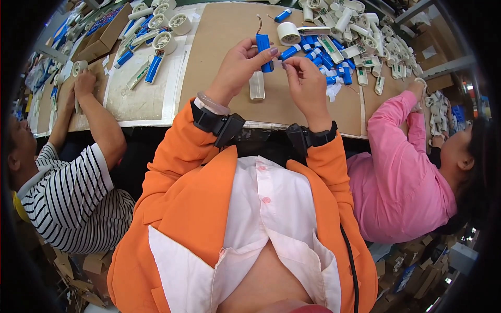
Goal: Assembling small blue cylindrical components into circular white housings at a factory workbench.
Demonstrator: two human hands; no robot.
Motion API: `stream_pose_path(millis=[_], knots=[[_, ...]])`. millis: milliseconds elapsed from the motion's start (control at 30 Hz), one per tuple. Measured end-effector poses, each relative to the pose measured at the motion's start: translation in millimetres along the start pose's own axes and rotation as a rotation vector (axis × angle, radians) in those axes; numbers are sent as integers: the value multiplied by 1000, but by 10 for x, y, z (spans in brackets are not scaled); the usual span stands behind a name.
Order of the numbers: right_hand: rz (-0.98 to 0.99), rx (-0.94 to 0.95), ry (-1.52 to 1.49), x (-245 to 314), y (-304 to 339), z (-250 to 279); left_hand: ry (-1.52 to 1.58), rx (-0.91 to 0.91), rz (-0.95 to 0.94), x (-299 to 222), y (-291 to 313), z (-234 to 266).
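Note:
My left hand (236,67) grips a blue battery pack (264,55) upright between thumb and fingers, above the table. Thin wires rise from the pack's top end. Close to its lower right side, my right hand (308,87) has thumb and forefinger pinched together; whatever is between them is too small to name. Below the pack, a white plastic casing piece (257,86) lies on the brown board. A white round-ended housing (288,33) lies just beyond my hands, beside several loose blue battery packs (290,52).
White plastic housings (360,31) are heaped at the far right. More white housings (165,43) and a blue pack (154,69) lie left, near a cardboard box (107,32). A person in stripes (78,182) works at left, another in pink (402,177) at right.

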State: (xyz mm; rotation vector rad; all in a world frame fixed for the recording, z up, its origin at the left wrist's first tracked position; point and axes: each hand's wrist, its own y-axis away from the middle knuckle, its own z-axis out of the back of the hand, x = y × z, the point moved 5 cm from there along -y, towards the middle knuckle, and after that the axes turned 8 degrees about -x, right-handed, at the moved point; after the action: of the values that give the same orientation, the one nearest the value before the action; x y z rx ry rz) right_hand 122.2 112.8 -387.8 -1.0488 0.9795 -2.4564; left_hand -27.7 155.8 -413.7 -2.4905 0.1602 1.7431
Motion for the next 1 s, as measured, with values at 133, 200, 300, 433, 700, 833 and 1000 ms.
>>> stream_pose_path(millis=[133, 200, 300, 433, 700, 833, 1000], knots=[[-338, 75, -351, -39, 21, -30, -52, -1, 22, 5, 1, 37], [-288, 106, -299, -38, 23, -42, -133, 18, 42, 6, 10, 31], [-300, 91, -287, -126, 35, -24, -56, 71, 21, -4, 15, 6], [-286, 236, -287, -218, -19, 140, 18, 94, -16, 6, -16, 91], [-89, 636, -361, -168, 13, 182, 119, 268, 61, 15, 21, 23], [-24, 337, -484, -60, -126, 182, 220, 392, 138, 50, 103, -95], [11, 350, -396, -8, -147, 175, 259, 499, 180, 59, 153, -135]])
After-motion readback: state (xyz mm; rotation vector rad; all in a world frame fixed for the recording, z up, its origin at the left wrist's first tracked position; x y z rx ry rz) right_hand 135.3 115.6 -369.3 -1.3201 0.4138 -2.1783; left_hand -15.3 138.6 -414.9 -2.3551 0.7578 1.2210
